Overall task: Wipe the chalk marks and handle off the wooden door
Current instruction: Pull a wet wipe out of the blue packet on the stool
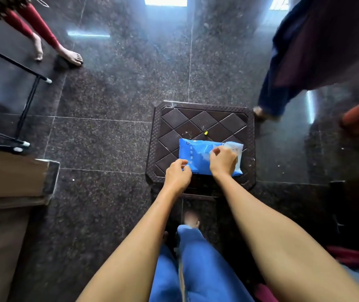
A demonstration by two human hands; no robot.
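Observation:
A blue pack of wipes lies on a dark brown plastic stool with a diamond-patterned top. My left hand pinches the pack's near left edge. My right hand rests on the pack's right half, fingers curled at the whitish opening flap. A small yellow piece, perhaps chalk, lies on the stool just beyond the pack. The wooden door shows only as a brown edge at the left; no chalk marks or handle are visible.
The floor is dark polished granite. A black metal frame stands at the left. One person's bare feet are at the top left; another person's legs stand at the right, close to the stool.

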